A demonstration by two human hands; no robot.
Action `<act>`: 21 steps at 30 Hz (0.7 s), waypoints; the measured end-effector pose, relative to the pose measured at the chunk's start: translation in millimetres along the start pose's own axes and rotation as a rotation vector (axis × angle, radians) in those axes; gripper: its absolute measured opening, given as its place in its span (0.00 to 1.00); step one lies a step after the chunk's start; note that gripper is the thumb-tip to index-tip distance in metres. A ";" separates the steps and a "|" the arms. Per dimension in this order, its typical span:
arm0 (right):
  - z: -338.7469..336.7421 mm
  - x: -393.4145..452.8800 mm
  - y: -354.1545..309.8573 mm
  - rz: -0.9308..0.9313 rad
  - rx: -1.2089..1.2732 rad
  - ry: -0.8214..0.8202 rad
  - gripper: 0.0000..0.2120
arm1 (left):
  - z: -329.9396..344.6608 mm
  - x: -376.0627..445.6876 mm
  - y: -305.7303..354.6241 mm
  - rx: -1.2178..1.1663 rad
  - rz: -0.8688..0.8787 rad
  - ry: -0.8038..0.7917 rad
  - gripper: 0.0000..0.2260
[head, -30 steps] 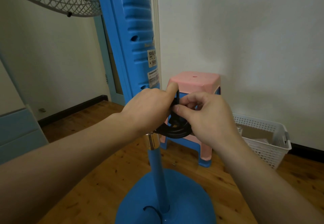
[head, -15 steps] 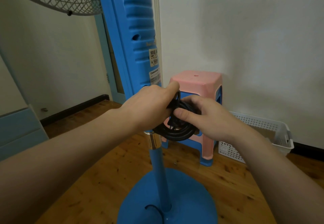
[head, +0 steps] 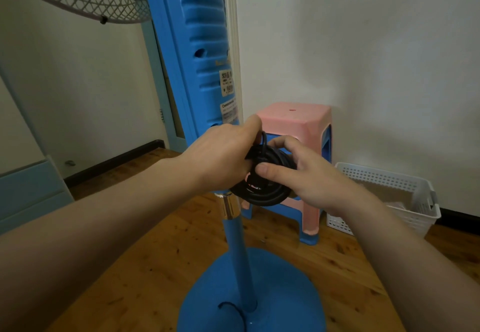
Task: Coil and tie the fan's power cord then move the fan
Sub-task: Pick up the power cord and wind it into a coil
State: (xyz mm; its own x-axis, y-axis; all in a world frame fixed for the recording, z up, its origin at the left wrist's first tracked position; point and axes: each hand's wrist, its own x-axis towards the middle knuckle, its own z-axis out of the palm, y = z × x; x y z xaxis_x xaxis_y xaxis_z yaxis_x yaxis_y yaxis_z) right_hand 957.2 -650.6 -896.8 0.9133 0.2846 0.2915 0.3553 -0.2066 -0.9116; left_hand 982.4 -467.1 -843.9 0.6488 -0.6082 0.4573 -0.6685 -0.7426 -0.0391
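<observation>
— Where's the power cord (head: 262,191)?

— Bunched in a black coil between both hands, just in front of the fan (head: 233,240) pole, above the blue base. The left hand (head: 223,157) is clamped round its left side, thumb over the top. The right hand (head: 298,173) pinches the right side, thumb across the loops.

— Tied?

— I can't tell. The coil hangs roughly upright; the right hand seems best placed to work the loose end.

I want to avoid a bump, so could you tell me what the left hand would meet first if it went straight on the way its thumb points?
Probably the pink stool, just beyond the left hand that grips the coiled cord; depth is unclear, so it might pass above it to the wall.
</observation>
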 end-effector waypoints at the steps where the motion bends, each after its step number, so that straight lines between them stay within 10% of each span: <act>1: -0.4 -0.1 -0.3 -0.007 0.001 -0.005 0.15 | -1.0 -0.7 -0.8 0.002 0.001 -0.010 0.16; 12: -0.5 2.9 7.2 -0.124 -0.192 0.117 0.13 | -15.6 -12.4 -3.8 -0.080 0.057 -0.223 0.20; 17: 6.3 3.7 8.9 -0.142 -0.187 0.144 0.13 | -1.2 -46.0 7.6 0.044 0.003 0.236 0.15; 21: 10.4 1.6 12.2 -0.161 -0.168 0.181 0.14 | 11.1 -59.4 13.1 0.006 -0.018 0.156 0.12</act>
State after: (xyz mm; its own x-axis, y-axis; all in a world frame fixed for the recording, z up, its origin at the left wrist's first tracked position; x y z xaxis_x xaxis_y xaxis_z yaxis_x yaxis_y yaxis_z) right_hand 960.9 -642.9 -910.4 0.8577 0.1575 0.4895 0.5129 -0.3286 -0.7931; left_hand 939.1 -443.8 -881.4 0.5959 -0.5442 0.5906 -0.6550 -0.7548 -0.0347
